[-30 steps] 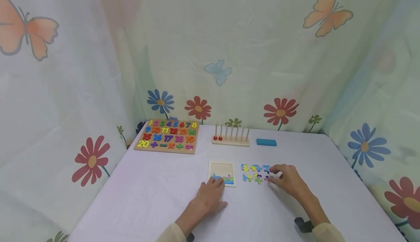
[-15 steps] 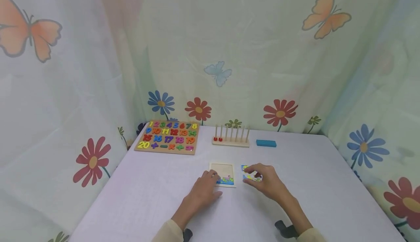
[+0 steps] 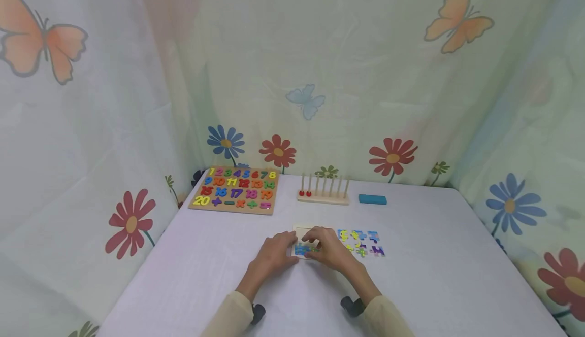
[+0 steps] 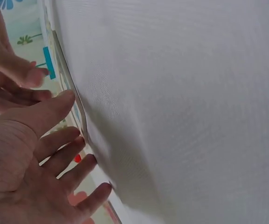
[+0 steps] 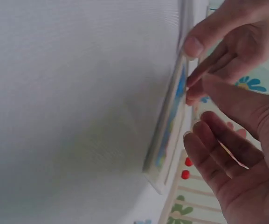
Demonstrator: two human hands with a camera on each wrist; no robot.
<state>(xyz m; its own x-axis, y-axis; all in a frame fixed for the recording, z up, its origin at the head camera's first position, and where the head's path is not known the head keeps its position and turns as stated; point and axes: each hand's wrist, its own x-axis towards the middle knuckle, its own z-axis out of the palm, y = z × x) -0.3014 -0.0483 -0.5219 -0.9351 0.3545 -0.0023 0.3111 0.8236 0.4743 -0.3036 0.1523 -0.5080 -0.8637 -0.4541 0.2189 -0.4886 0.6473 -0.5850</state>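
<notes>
A small wooden puzzle tray (image 3: 299, 227) lies on the table, with blue and green pieces along its near part and bare wood behind. My left hand (image 3: 271, 253) is at the tray's left side, its thumb by the near corner and its relaxed fingers spread along the edge. Over the tray's right half is my right hand (image 3: 331, 249), fingers loosely bent; the right wrist view shows a gap between thumb and fingertips, with no piece visible there. It hides part of the tray. Several loose puzzle pieces (image 3: 373, 236), in blue, yellow and purple, lie just right of it.
A number board (image 3: 230, 210) with coloured digits stands at the back left. Behind the tray is a wooden peg stand (image 3: 322, 200) with two red beads, and a blue block (image 3: 372, 199) lies to its right. Flower-printed curtains (image 3: 247, 47) enclose the table.
My right hand has moved left from the loose pieces to over the tray. My left hand has shifted from the tray's near edge to its left side.
</notes>
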